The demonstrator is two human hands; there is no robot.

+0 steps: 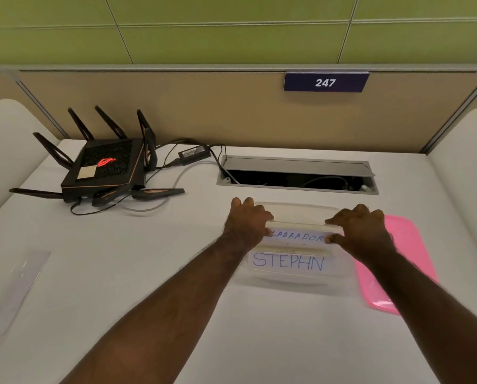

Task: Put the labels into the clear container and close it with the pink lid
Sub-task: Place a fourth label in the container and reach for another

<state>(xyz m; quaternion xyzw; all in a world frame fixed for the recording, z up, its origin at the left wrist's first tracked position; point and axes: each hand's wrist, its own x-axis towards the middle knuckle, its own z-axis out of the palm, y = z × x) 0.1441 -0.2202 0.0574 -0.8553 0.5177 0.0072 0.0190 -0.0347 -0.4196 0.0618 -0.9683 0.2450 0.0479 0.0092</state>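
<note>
A clear container [295, 279] stands on the white desk in front of me, lid off. Inside it lies a white label reading STEPHN [288, 263]. Over the container's far half I hold a second label reading LABRADOR [298, 236] by its two ends. My left hand [248, 221] pinches the left end and my right hand [360, 227] pinches the right end. The pink lid [398, 261] lies flat on the desk, right of the container, partly under my right forearm.
A black router [107, 167] with several antennas and its cables sits at the back left. An open cable hatch [298, 173] is set into the desk just beyond the container. A clear ruler-like strip [18, 286] lies at the left. Partition walls enclose the desk.
</note>
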